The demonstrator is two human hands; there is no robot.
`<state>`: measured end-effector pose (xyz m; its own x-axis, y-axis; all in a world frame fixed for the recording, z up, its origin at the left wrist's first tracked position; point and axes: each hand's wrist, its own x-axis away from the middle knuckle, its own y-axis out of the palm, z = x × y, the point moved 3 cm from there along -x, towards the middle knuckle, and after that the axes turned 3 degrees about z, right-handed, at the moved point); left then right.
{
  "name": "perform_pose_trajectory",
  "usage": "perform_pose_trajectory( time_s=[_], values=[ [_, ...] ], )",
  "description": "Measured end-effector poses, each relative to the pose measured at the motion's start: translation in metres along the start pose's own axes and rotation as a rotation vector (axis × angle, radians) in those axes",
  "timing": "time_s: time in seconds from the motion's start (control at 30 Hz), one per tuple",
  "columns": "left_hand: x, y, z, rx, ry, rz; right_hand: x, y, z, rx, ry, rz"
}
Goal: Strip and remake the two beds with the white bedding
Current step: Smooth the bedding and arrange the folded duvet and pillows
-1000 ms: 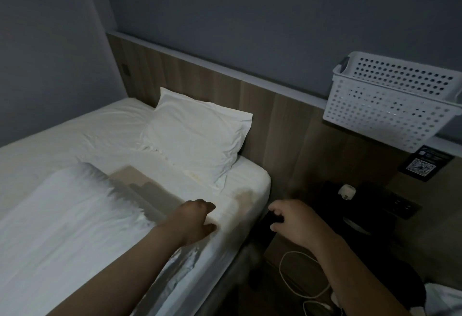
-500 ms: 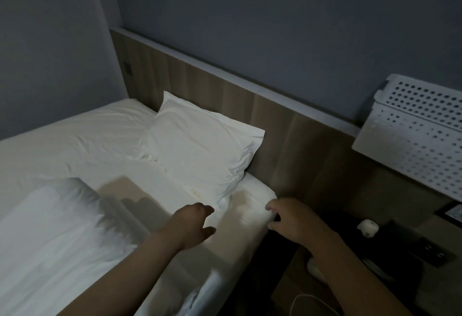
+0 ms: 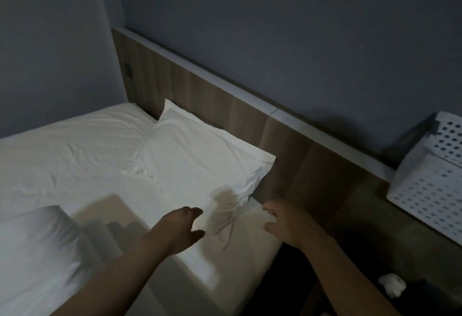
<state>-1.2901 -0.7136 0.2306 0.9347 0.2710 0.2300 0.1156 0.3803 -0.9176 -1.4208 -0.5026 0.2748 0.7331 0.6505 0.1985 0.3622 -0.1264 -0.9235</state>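
Note:
A white pillow [image 3: 197, 163] lies at the head of the bed, against the wooden headboard [image 3: 282, 140]. A white sheet [image 3: 75, 150] covers the mattress, and a folded white duvet [image 3: 37, 248] sits at the lower left. My left hand [image 3: 181, 228] hovers over the sheet just below the pillow's near corner, fingers loosely curled, holding nothing. At the mattress's head corner, beside the pillow's right end, my right hand [image 3: 287, 223] is also loosely curled. Whether it touches the sheet there cannot be told.
A white perforated plastic basket [image 3: 432, 185] stands on the ledge at the right. Below it is a dark bedside area with a small white object [image 3: 392, 288]. Grey walls close the bed in on the left and behind.
Both hands have moved forward toward the pillow and the mattress's head corner. The view has swung left, pushing the basket to the right edge.

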Motion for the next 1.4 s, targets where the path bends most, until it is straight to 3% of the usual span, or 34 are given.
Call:
perform_pose_trajectory(
  time_s=[0.23,0.6,0.83,0.97,1.2,1.4],
  values=[
    [-0.068,-0.007,-0.019,0.013,-0.105,0.005,-0.108,-0.014,0.024,-0.031,-0.051,0.070],
    [-0.178,0.022,-0.049,0.077,-0.424,-0.021,-0.292,-0.001,0.065,0.103,-0.052,-0.068],
    [-0.225,0.074,-0.083,0.307,-0.694,-0.084,-0.374,0.044,0.074,0.139,-0.092,-0.078],
    [-0.250,0.114,-0.109,0.454,-0.829,-0.088,-0.408,0.079,0.072,0.063,-0.003,-0.101],
    [-0.272,0.205,-0.133,1.012,-1.169,-0.041,-0.439,0.105,0.072,0.152,0.048,-0.005],
    [-0.294,0.236,-0.140,1.144,-1.257,0.039,-0.439,0.123,0.080,0.162,0.032,0.050]
  ],
)
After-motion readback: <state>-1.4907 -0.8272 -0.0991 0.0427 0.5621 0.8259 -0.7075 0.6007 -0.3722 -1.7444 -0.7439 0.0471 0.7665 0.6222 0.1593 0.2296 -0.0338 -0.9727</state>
